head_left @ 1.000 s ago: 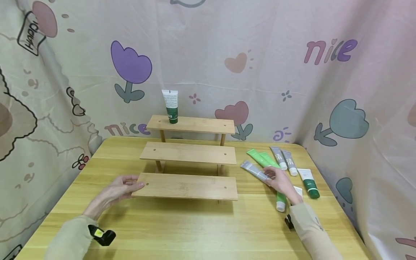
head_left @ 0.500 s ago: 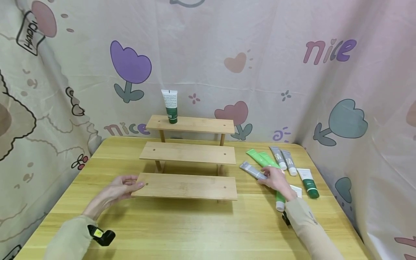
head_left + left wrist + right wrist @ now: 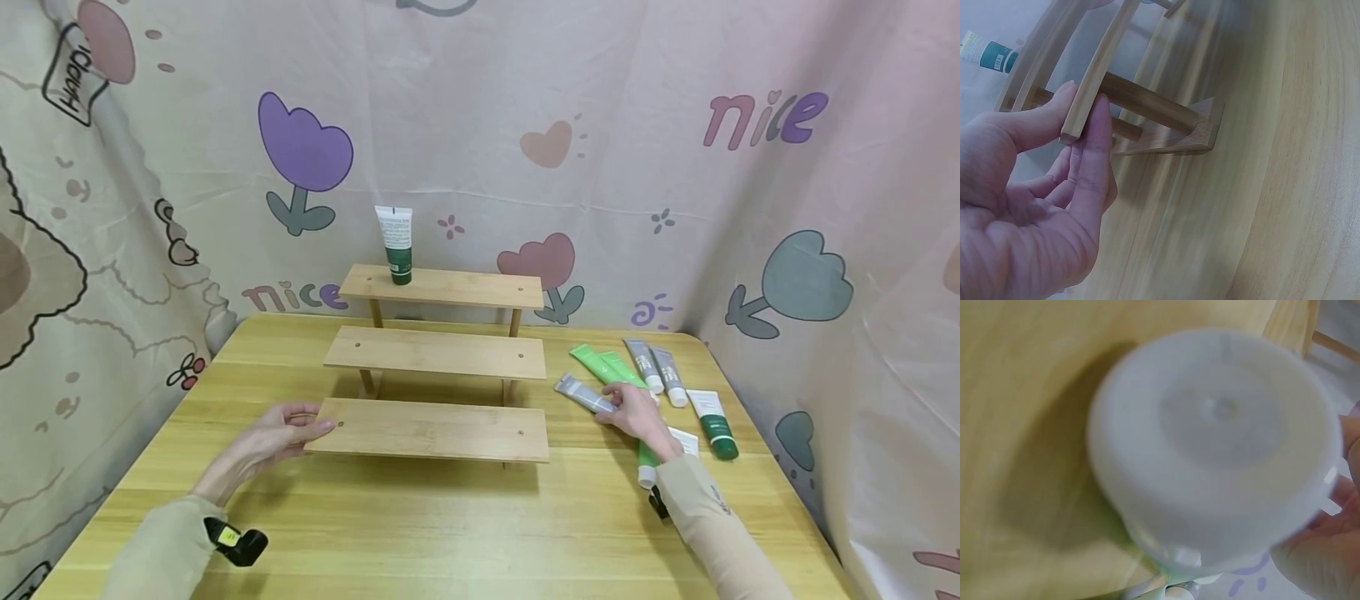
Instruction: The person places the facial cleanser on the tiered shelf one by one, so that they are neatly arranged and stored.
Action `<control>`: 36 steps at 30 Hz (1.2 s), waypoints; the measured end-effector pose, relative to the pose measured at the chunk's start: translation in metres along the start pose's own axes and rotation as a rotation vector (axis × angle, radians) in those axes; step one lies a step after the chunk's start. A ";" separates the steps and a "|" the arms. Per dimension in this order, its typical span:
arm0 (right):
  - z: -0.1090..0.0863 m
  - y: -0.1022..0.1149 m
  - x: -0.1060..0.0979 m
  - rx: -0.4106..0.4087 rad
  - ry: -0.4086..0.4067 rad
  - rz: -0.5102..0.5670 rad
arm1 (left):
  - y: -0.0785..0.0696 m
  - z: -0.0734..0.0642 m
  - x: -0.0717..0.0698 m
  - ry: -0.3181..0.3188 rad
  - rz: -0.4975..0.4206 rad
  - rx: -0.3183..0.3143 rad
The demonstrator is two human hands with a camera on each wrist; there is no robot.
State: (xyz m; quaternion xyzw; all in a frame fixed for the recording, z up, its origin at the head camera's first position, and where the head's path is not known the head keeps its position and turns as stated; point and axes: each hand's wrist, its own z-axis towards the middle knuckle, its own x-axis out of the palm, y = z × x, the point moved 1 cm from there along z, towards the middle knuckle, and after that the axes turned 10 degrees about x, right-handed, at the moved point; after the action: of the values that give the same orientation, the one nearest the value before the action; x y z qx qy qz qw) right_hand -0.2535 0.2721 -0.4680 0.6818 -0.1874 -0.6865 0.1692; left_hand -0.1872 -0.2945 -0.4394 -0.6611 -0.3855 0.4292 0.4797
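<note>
In the head view my left hand (image 3: 279,435) holds the left end of the lowest board of a three-step wooden display rack (image 3: 427,432). The left wrist view shows the thumb on top of the board's end (image 3: 1088,103) and fingers beneath. Over on the right, my right hand (image 3: 636,417) grips a grey tube (image 3: 581,392) at its lower end, which the fingers hide. The tube lies slanted on the table. A large white cap (image 3: 1216,425), with green behind it, fills the right wrist view beside the fingers. One white-and-green tube (image 3: 396,246) stands on the top step.
Around my right hand lie green tubes (image 3: 596,363), two more grey tubes (image 3: 667,375) and a white-and-green tube (image 3: 715,425). Under my right wrist are a green tube with a white cap (image 3: 647,475) and a white tube end (image 3: 686,440). A printed curtain (image 3: 450,125) closes off the back.
My right hand has shifted slightly left and up, with the grey tube turning a little under its fingers. My left hand keeps its hold on the rack.
</note>
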 end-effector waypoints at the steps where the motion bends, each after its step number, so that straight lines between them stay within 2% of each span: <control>1: 0.000 0.000 0.000 0.000 -0.008 0.003 | 0.000 0.000 0.000 0.002 0.004 0.001; 12: -0.003 0.003 -0.002 -0.026 -0.086 0.021 | 0.001 0.000 0.001 0.008 -0.012 0.006; 23: 0.000 0.024 -0.012 -0.045 -0.104 0.080 | 0.001 0.000 -0.001 0.012 -0.003 0.000; 36: 0.003 0.051 -0.029 -0.037 -0.143 0.157 | 0.000 0.001 -0.002 0.005 0.059 -0.018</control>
State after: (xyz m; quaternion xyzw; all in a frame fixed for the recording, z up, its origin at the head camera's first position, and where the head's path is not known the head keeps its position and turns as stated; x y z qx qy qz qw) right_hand -0.2569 0.2421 -0.4181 0.6111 -0.2393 -0.7213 0.2213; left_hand -0.1890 -0.2956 -0.4391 -0.6777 -0.3686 0.4377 0.4618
